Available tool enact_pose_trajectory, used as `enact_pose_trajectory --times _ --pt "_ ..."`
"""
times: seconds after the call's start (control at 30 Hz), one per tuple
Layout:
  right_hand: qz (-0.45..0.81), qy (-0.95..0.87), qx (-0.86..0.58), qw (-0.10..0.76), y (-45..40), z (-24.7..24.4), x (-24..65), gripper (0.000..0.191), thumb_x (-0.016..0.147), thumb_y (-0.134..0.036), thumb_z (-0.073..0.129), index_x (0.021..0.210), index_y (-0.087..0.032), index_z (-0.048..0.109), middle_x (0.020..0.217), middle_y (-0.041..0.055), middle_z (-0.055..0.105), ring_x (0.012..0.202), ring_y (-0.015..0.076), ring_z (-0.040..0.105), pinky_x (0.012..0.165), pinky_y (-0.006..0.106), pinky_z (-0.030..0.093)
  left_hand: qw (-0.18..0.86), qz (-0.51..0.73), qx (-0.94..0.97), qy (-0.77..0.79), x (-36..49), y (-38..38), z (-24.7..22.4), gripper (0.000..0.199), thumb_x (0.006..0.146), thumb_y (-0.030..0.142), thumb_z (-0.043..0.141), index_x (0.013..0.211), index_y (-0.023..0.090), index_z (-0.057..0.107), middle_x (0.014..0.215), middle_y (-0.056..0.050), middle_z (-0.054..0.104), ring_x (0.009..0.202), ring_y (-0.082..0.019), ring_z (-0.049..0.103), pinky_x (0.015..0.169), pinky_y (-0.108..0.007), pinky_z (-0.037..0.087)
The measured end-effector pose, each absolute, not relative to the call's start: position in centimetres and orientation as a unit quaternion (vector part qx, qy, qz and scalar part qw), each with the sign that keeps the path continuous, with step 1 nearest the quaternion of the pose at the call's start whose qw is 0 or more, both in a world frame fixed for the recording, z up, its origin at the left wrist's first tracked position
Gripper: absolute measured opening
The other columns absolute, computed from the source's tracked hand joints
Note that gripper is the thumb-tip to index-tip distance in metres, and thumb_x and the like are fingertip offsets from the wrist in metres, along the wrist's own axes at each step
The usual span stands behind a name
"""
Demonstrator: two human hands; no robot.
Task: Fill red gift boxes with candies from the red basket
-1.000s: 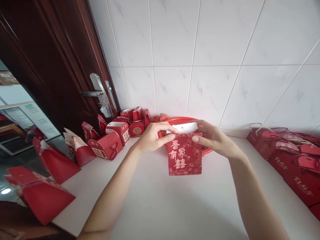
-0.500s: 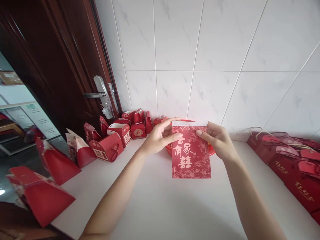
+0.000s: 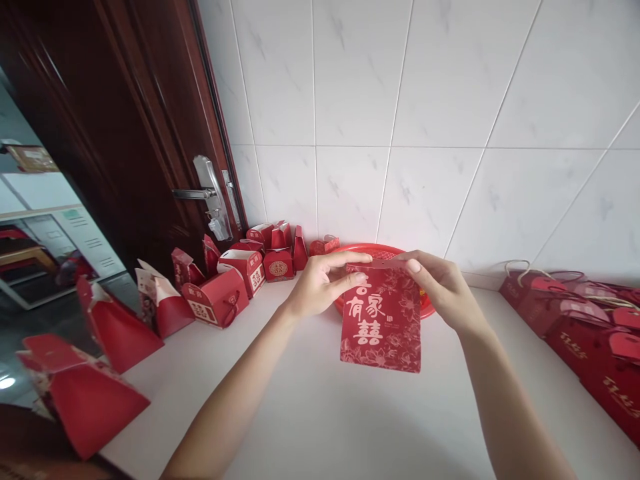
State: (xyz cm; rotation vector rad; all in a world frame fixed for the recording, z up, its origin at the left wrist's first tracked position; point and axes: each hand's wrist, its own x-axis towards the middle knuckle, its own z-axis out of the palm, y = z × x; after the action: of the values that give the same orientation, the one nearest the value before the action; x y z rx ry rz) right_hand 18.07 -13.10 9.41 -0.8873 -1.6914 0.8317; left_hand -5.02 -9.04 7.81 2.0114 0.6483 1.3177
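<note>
Between my hands hangs a flat red paper bag (image 3: pixel 381 327) with white Chinese characters and a pale flower print facing me. My left hand (image 3: pixel 323 283) pinches its upper left edge, thumb in front. At the upper right corner my right hand (image 3: pixel 440 283) grips it the same way, with the other fingers behind. The bag's top edge lies folded over towards the back. Behind the bag stands a red plastic basket (image 3: pixel 345 252) with a perforated side; the bag and my hands hide most of it and its contents.
On the white table (image 3: pixel 300 413), red gift boxes (image 3: pixel 217 297) line the left side, including several pointed boxes (image 3: pixel 103 403). A row of red gift bags (image 3: pixel 570 333) with cord handles runs along the right. The tiled wall (image 3: pixel 360 100) and a dark door (image 3: pixel 125 107) are behind.
The bag's top edge, with its white inner side showing before, is now pressed over flat. The bag has tilted and dropped slightly, and more of the basket shows behind.
</note>
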Motion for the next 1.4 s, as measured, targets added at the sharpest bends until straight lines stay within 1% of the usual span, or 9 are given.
enact_pose_trajectory --times 0.1,0.27,0.4,0.47,0.6,0.73,0.83,1.1,1.4 --pt "0.343 -0.698 -0.381 0.5 -13.0 9.4 18.2 0.051 0.092 -0.07 0.056 0.087 -0.021 0.072 0.07 0.0036 0.069 0.062 0.0191 0.065 0.054 0.03 0.053 0.316 0.505 0.761 0.256 -4.9 -9.1 7.8 0.034 0.084 0.038 0.079 0.112 0.02 0.079 0.117 -0.009 0.079 0.096 -0.024 0.078 0.087 -0.036 0.065" --pt "0.404 -0.677 -0.372 0.49 -12.9 9.3 18.2 0.039 0.086 -0.059 0.072 0.096 -0.021 0.072 0.082 0.006 0.076 0.07 0.0218 0.07 0.057 0.031 0.057 0.324 0.503 0.757 0.265 -4.8 -9.5 8.0 0.027 0.082 0.04 0.08 0.099 0.019 0.082 0.101 -0.008 0.082 0.085 -0.024 0.079 0.081 -0.036 0.067" --pt "0.398 -0.682 -0.369 0.491 -12.8 9.2 18.4 0.037 0.086 -0.056 0.074 0.096 -0.02 0.074 0.081 0.0061 0.076 0.067 0.0204 0.069 0.054 0.029 0.054 0.318 0.486 0.769 0.269 -4.9 -9.5 8.1 0.025 0.082 0.037 0.08 0.099 0.018 0.082 0.102 -0.008 0.082 0.086 -0.022 0.079 0.08 -0.033 0.066" --pt "0.393 -0.684 -0.369 0.492 -12.8 9.1 18.6 0.037 0.087 -0.056 0.073 0.095 -0.02 0.074 0.079 0.0056 0.075 0.065 0.0196 0.068 0.052 0.029 0.052 0.316 0.477 0.775 0.268 -5.0 -9.4 8.0 0.027 0.083 0.037 0.079 0.103 0.019 0.081 0.107 -0.008 0.081 0.088 -0.022 0.078 0.078 -0.031 0.065" --pt "0.384 -0.688 -0.367 0.494 -12.8 9.2 18.6 0.037 0.087 -0.057 0.072 0.093 -0.02 0.073 0.078 0.0052 0.073 0.066 0.0198 0.067 0.052 0.029 0.051 0.321 0.499 0.758 0.271 -4.8 -9.4 8.0 0.044 0.086 0.041 0.076 0.126 0.021 0.072 0.122 -0.009 0.077 0.093 -0.021 0.077 0.082 -0.032 0.064" --pt "0.369 -0.697 -0.37 0.491 -13.0 9.3 18.7 0.038 0.087 -0.058 0.071 0.09 -0.02 0.071 0.076 0.0049 0.072 0.064 0.0191 0.065 0.052 0.029 0.05 0.341 0.483 0.756 0.28 -4.5 -9.7 8.3 0.035 0.087 0.042 0.075 0.111 0.016 0.076 0.098 -0.008 0.081 0.082 -0.021 0.077 0.076 -0.031 0.064" --pt "0.372 -0.695 -0.376 0.487 -13.3 9.4 18.8 0.039 0.088 -0.06 0.07 0.091 -0.021 0.07 0.076 0.0044 0.071 0.063 0.0186 0.065 0.052 0.029 0.051 0.333 0.488 0.757 0.277 -4.4 -9.9 8.4 0.03 0.087 0.042 0.074 0.104 0.016 0.076 0.092 -0.006 0.081 0.079 -0.02 0.077 0.073 -0.03 0.063" --pt "0.381 -0.706 -0.367 0.471 -14.4 8.9 19.7 0.038 0.088 -0.056 0.072 0.103 -0.021 0.076 0.092 0.0072 0.077 0.082 0.0232 0.073 0.071 0.035 0.061 0.318 0.481 0.775 0.259 -3.7 -9.8 7.7 0.027 0.089 0.042 0.071 0.103 0.019 0.078 0.094 -0.006 0.081 0.082 -0.021 0.076 0.073 -0.031 0.062" --pt "0.297 -0.709 -0.413 0.489 -16.1 6.2 22.3 0.029 0.087 -0.05 0.074 0.09 -0.022 0.08 0.09 0.0065 0.078 0.084 0.0233 0.071 0.076 0.036 0.058 0.298 0.386 0.84 0.236 -1.9 -10.3 6.4 0.028 0.09 0.039 0.07 0.109 0.019 0.078 0.101 -0.007 0.081 0.086 -0.021 0.076 0.077 -0.032 0.063"
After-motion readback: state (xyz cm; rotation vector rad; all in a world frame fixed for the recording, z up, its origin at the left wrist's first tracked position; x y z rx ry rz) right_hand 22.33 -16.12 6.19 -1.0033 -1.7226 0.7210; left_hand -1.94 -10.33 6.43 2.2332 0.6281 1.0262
